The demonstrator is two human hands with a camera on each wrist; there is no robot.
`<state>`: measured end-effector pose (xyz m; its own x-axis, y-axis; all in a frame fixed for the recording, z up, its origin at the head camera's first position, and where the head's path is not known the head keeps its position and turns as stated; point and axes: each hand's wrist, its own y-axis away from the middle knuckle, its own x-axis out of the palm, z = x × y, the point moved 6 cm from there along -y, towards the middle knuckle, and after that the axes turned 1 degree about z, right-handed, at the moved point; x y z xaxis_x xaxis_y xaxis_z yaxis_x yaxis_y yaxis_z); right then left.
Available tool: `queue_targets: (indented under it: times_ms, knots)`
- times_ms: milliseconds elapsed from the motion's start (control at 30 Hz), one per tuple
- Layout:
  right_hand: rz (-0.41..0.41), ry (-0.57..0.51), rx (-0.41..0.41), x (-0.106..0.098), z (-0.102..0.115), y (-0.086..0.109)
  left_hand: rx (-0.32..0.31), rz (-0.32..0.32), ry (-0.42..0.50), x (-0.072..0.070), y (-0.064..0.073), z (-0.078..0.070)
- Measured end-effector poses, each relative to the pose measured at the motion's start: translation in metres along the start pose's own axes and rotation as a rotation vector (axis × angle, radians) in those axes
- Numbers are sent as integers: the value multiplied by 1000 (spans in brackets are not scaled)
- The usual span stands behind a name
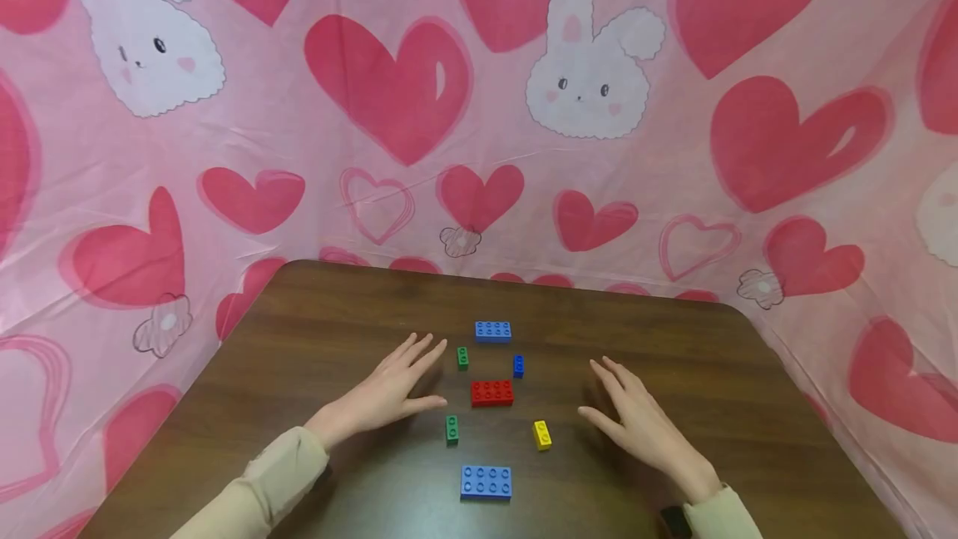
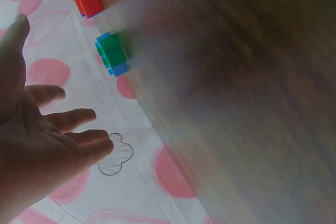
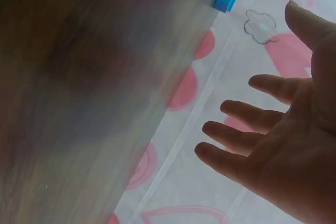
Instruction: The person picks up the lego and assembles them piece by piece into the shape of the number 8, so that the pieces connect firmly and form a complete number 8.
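My left hand (image 1: 389, 389) is spread at the left of a group of toy bricks, its fingers straight and holding nothing. Closest to it are a small green brick (image 1: 462, 358) and a second green brick (image 1: 452, 430). On the other side, my right hand (image 1: 636, 422) has its fingers extended and holds nothing, with a small yellow brick (image 1: 542, 435) nearest. Between the hands lies a red brick (image 1: 491, 393), with a small dark blue brick (image 1: 519, 367) behind it to the right. One larger blue brick (image 1: 493, 332) lies farthest back; another blue brick (image 1: 486, 482) lies closest to me.
All the bricks lie apart on a dark wooden table (image 1: 359, 298) with rounded far corners. A pink cloth (image 1: 524, 156) printed with hearts and rabbits hangs behind the table and along its sides.
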<state>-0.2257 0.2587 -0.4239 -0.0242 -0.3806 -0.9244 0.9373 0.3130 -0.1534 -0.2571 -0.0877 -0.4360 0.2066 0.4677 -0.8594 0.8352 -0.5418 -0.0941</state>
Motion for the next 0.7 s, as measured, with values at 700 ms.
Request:
queue_targets:
  times_ms: [700]
  knots:
    - [-18,-79,-82,8,22,13,-39,74,57,11,9,-7]
